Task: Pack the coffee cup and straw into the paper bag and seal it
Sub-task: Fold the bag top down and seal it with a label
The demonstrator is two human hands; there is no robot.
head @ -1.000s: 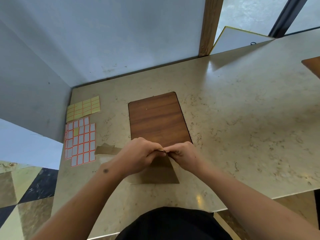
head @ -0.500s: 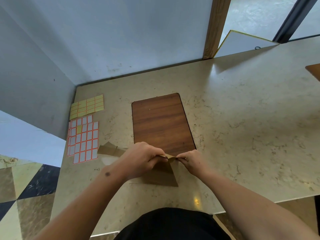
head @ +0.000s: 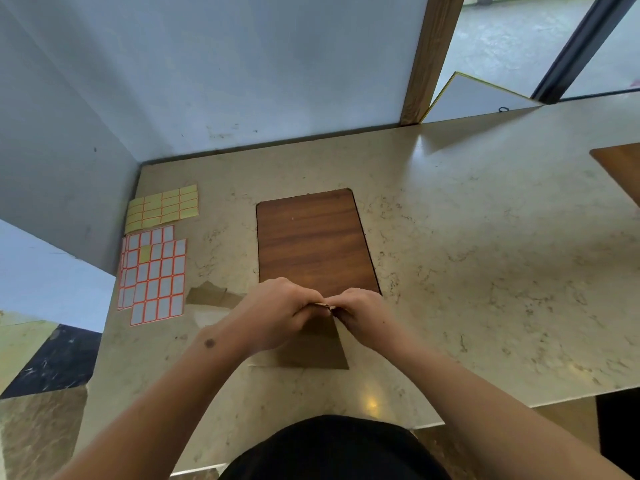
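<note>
A brown paper bag (head: 318,351) stands on the marble counter near its front edge, seen from above. My left hand (head: 277,313) and my right hand (head: 360,315) meet over its top, and both pinch the bag's upper edge between thumb and fingers. My hands hide most of the bag's top. No coffee cup or straw shows; whatever is in the bag is hidden.
A wooden board (head: 313,242) lies just beyond my hands. Sheets of red-edged white stickers (head: 152,275) and yellow stickers (head: 162,207) lie at the left, with a brown paper scrap (head: 209,296) beside them. Walls close the counter at left and back. Another board (head: 623,169) sits far right.
My hands parted slightly along the bag's top half a second ago and have come back together at its middle. The bag has stayed in place.
</note>
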